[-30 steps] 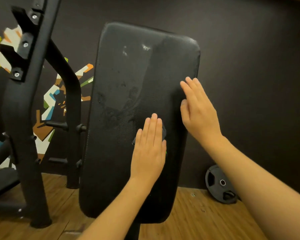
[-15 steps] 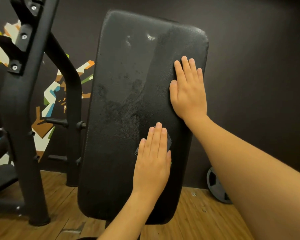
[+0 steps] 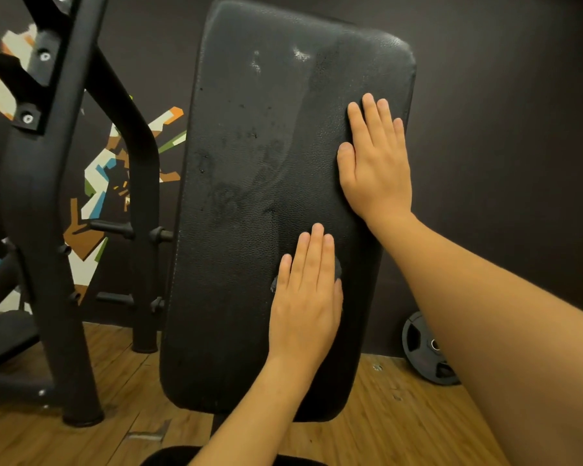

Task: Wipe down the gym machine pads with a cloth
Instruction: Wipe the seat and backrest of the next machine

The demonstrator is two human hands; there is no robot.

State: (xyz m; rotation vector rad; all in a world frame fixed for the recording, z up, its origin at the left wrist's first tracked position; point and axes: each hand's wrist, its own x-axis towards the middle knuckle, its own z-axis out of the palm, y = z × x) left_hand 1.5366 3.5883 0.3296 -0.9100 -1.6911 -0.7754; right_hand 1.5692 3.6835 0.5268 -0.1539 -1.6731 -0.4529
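Note:
A tall black back pad [image 3: 249, 203] of a gym machine stands upright in front of me, with damp streaks and smudges on its leather. My left hand [image 3: 305, 297] lies flat on the pad's lower right part, fingers straight, pressing a small dark cloth [image 3: 336, 268] against it; only the cloth's edges peek out beside the fingers. My right hand [image 3: 376, 166] rests flat on the pad's right side, higher up, fingers straight and together.
A black steel machine frame [image 3: 41, 203] with pegs rises at the left. A black weight plate [image 3: 424, 351] leans on the dark wall at the lower right. The floor is wood [image 3: 401, 415]. A dark seat edge [image 3: 169, 457] shows at the bottom.
My right hand has moved from the pad's right edge onto its face and settled flat there. My left hand with the cloth has stayed at about the same spot.

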